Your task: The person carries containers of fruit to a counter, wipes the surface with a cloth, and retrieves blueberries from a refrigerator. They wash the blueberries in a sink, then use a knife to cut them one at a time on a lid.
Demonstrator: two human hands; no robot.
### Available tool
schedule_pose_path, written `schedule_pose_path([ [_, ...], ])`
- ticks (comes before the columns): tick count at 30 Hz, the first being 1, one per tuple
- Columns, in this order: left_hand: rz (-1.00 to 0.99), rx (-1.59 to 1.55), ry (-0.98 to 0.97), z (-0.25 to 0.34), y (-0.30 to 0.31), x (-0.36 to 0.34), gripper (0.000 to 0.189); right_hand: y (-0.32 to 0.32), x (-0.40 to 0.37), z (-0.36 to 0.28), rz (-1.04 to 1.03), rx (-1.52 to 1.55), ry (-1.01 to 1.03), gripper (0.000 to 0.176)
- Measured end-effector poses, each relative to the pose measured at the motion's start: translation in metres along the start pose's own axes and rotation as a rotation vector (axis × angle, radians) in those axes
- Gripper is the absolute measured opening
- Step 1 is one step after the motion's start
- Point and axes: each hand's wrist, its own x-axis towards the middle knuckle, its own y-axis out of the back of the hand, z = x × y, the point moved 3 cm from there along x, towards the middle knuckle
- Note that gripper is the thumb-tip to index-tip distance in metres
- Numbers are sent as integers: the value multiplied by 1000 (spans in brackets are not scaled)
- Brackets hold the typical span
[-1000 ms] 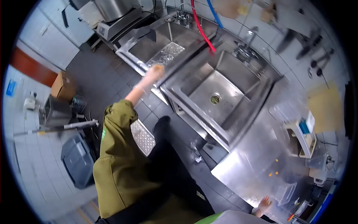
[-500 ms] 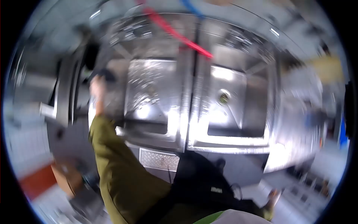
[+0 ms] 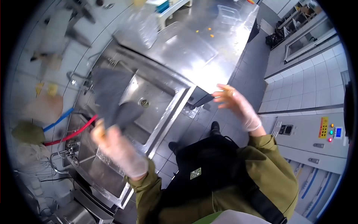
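Observation:
A dark grey cloth (image 3: pixel 112 89) is gripped in my left hand (image 3: pixel 118 147), which is blurred by motion and wears a clear disposable glove. The cloth hangs in the air above the metal sink basin (image 3: pixel 154 95) with the drain, and covers part of it. Over the floor beside the sink, my right hand (image 3: pixel 236 104), gloved in the same clear plastic, is raised with its fingers apart and nothing in them.
A steel worktop (image 3: pixel 194 48) carries a plastic container (image 3: pixel 228 14), a clear bag (image 3: pixel 141 30) and small orange scraps. Red hose (image 3: pixel 74 135) lies by the taps. The control cabinet (image 3: pixel 309 138) stands at right, above tiled floor (image 3: pixel 223 128).
My view has swung to the right, toward the worktop and cabinet. The left hand has lifted the dark cloth from the left sink's edge; my right hand has come up from low at the side.

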Motion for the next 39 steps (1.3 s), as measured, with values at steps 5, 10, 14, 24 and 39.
schedule_pose_path([
  [5, -846, -19, -217, 6, -246, -125, 19, 104, 14, -22, -169, 648, 11, 85],
  [10, -1173, -72, -222, -25, -384, -204, 19, 231, 16, -77, 158, 709, -105, 35],
  [14, -406, 112, 709, -157, -364, -181, 40, 337, 50, -78, 337, 421, -30, 36],
  [24, -249, -25, 1104, -253, -418, -176, 30, 454, 284, 6, 292, -1202, 521, 56],
  [39, -135, 969, 52, -436, -525, -6, 32, 466, 382, 24, -87, -1282, 453, 36],
])
